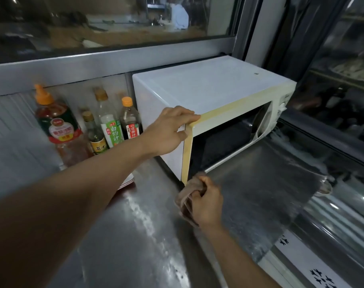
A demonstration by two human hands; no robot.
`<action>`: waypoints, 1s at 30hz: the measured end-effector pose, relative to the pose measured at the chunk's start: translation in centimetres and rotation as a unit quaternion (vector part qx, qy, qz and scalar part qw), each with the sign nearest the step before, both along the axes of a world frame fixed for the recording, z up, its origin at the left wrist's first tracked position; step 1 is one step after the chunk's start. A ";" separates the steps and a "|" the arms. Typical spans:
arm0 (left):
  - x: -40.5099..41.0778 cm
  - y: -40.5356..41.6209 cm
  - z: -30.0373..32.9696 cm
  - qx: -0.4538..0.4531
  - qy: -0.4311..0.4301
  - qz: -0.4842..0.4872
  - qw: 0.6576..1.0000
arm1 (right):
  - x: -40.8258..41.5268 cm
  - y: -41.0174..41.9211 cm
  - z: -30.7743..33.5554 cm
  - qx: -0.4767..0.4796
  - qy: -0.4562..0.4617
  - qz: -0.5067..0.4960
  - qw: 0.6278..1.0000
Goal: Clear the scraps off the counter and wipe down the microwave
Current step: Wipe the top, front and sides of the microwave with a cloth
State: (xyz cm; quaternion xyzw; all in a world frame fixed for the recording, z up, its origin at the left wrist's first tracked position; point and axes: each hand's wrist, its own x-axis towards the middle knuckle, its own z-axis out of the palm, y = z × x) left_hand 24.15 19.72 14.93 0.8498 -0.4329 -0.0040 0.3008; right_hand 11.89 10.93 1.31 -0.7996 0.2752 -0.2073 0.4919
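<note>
A white microwave (210, 88) with a yellowed front frame stands on the steel counter (135, 235), its dark door facing right. My left hand (169, 129) rests on its upper front left corner, fingers laid over the top edge and thumb against the side. My right hand (207, 201) grips a bunched brownish cloth (185, 200) and holds it against the bottom left corner of the microwave's front frame. No scraps show on the visible counter.
Several sauce bottles (109, 121) stand against the back wall left of the microwave, a large ketchup bottle (56, 123) among them. A plate edge (128, 180) peeks out under my left arm. A glass-topped display case (332, 196) lies to the right.
</note>
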 end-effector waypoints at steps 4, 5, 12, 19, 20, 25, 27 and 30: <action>-1.1 1.2 1.3 0.016 0.017 0.012 1.000 | -1.6 -1.1 3.2 -0.052 -0.002 0.017 0.998; -1.5 1.7 1.6 0.015 0.010 0.019 1.000 | -1.9 -1.2 3.9 -0.065 -0.007 0.032 0.997; -4.8 7.4 3.5 0.046 0.020 0.098 0.994 | -3.4 -0.8 8.3 -0.144 -0.042 0.102 0.983; -10.2 13.4 3.6 0.093 0.031 0.187 0.978 | -5.7 -0.4 11.1 -0.188 -0.062 0.165 0.966; -11.1 14.0 3.4 0.104 0.043 0.198 0.974 | -6.1 -0.4 11.3 -0.196 -0.060 0.173 0.963; -15.0 16.5 2.0 0.148 0.084 0.227 0.959 | -7.3 -0.3 11.9 -0.211 -0.057 0.202 0.955; -15.9 17.0 1.8 0.154 0.087 0.229 0.957 | -7.6 0.3 12.3 -0.208 -0.064 0.214 0.952; -16.2 17.5 2.3 0.152 0.076 0.232 0.958 | -7.8 0.9 13.0 -0.212 -0.083 0.226 0.947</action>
